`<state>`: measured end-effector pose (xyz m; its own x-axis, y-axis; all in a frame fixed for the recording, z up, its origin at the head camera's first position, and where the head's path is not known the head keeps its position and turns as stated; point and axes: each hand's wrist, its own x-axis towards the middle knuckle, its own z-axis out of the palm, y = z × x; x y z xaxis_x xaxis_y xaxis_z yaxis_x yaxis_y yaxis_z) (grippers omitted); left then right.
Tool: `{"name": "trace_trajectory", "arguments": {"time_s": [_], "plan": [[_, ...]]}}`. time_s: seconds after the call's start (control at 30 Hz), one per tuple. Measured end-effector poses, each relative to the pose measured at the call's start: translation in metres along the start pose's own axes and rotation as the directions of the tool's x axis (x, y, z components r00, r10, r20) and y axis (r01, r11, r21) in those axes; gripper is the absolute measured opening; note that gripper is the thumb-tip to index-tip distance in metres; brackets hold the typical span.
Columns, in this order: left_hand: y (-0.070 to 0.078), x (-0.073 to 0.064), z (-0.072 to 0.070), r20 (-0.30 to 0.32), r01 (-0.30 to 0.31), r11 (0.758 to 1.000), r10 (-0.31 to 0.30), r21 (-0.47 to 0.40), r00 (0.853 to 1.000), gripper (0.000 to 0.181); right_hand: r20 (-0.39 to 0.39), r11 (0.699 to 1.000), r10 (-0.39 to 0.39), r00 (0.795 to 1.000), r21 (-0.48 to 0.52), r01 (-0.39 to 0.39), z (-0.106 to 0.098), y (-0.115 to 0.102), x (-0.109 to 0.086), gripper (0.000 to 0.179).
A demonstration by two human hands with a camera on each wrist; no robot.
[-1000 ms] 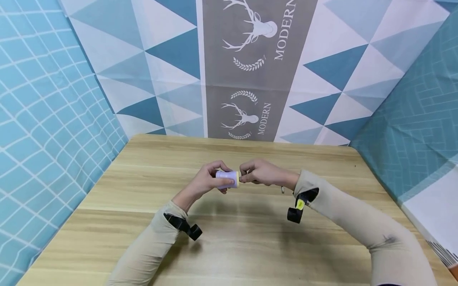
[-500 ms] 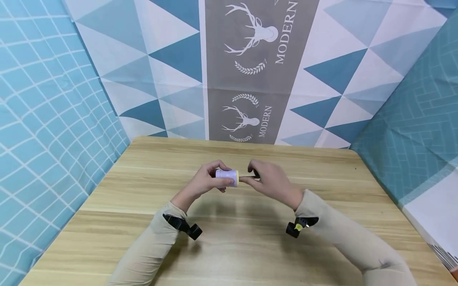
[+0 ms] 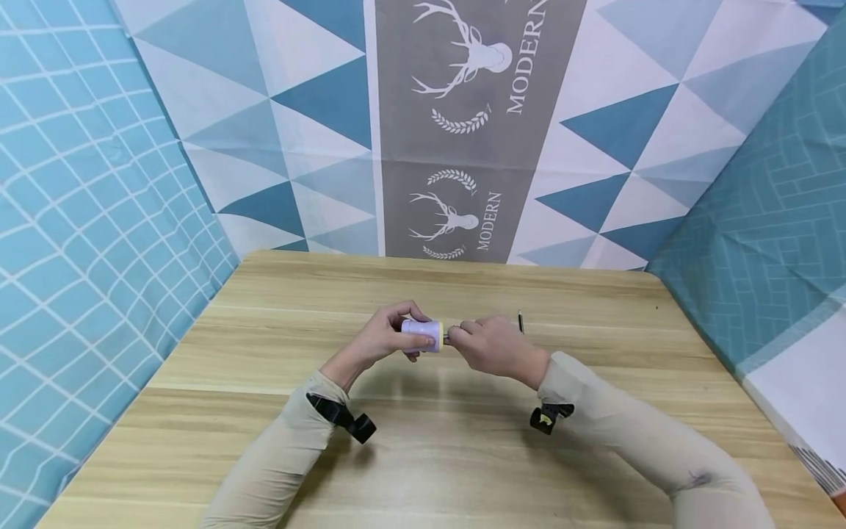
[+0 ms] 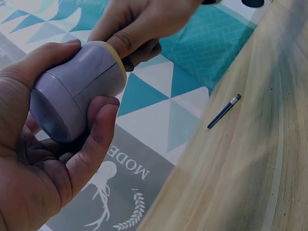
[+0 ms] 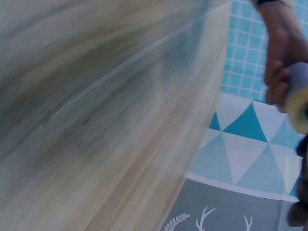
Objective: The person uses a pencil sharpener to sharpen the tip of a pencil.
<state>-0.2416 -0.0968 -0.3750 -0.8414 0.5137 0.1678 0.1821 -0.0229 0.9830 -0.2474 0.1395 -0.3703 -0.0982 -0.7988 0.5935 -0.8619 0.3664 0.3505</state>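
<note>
cylinder [image 4: 89, 72] sits gripped in left hand [image 3: 381, 338], yellow rim [image 3: 440, 336] facing right hand [image 3: 497, 347].

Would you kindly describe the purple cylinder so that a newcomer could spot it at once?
Start at the wooden table, then look to the left hand held above it. That hand grips the purple cylinder, whose yellow rim faces the right hand. The cylinder is thick and pale, unlike the slim, dark pencil lying on the table.

A wooden table [image 3: 429, 470] with pale, streaky grain carries a dark pencil [image 3: 521, 322], lying right of centre, its tip toward the far edge.
</note>
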Motion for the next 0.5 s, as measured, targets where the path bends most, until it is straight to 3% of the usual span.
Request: {"name": "trace_trajectory", "arguments": {"time_s": [0.07, 0.1, 0.17, 0.23, 0.33, 0.37, 0.4, 0.43, 0.47, 0.5], "plan": [[0.000, 0.000, 0.000, -0.002, -0.002, 1.000, 0.002, 0.002, 1.000, 0.023, 0.083, 0.984, 0.061, 0.995, 0.165, -0.074, -0.003, 0.001, 0.001, 0.039], [0.000, 0.000, 0.001, -0.002, -0.004, 1.000, 0.004, 0.004, 1.000, 0.023, 0.136, 0.960, 0.093, 0.986, 0.251, -0.125, -0.004, 0.002, 0.003, 0.037], [0.000, 0.000, 0.001, -0.001, -0.008, 1.000, 0.008, 0.008, 1.000, 0.023, 0.272, 0.869, 0.158, 0.949, 0.417, -0.265, -0.009, 0.004, 0.006, 0.033], [0.001, -0.001, 0.002, 0.002, -0.011, 1.000, 0.011, 0.013, 1.000, 0.023, 0.436, 0.724, 0.211, 0.875, 0.532, -0.440, -0.014, 0.006, 0.011, 0.031], [0.002, -0.001, 0.003, 0.008, -0.011, 1.000, 0.011, 0.011, 1.000, 0.024, 0.657, 0.427, 0.251, 0.711, 0.584, -0.690, -0.022, 0.008, 0.017, 0.032], [0.002, -0.002, 0.003, 0.008, -0.010, 1.000, 0.010, 0.009, 1.000, 0.024, 0.700, 0.352, 0.259, 0.666, 0.574, -0.740, -0.024, 0.009, 0.018, 0.033], [0.003, -0.002, 0.002, 0.006, -0.011, 1.000, 0.011, 0.009, 1.000, 0.024, 0.726, 0.297, 0.268, 0.633, 0.563, -0.771, -0.026, 0.009, 0.020, 0.034], [0.004, -0.002, 0.002, 0.005, -0.010, 1.000, 0.010, 0.009, 1.000, 0.025, 0.730, 0.281, 0.275, 0.626, 0.561, -0.778, -0.027, 0.010, 0.020, 0.034], [0.005, -0.003, 0.001, 0.005, -0.008, 1.000, 0.008, 0.007, 1.000, 0.026, 0.716, 0.304, 0.282, 0.639, 0.565, -0.767, -0.029, 0.009, 0.021, 0.033], [0.006, -0.003, 0.001, 0.004, -0.007, 1.000, 0.007, 0.008, 1.000, 0.027, 0.685, 0.351, 0.291, 0.668, 0.573, -0.740, -0.030, 0.008, 0.021, 0.031]]}}
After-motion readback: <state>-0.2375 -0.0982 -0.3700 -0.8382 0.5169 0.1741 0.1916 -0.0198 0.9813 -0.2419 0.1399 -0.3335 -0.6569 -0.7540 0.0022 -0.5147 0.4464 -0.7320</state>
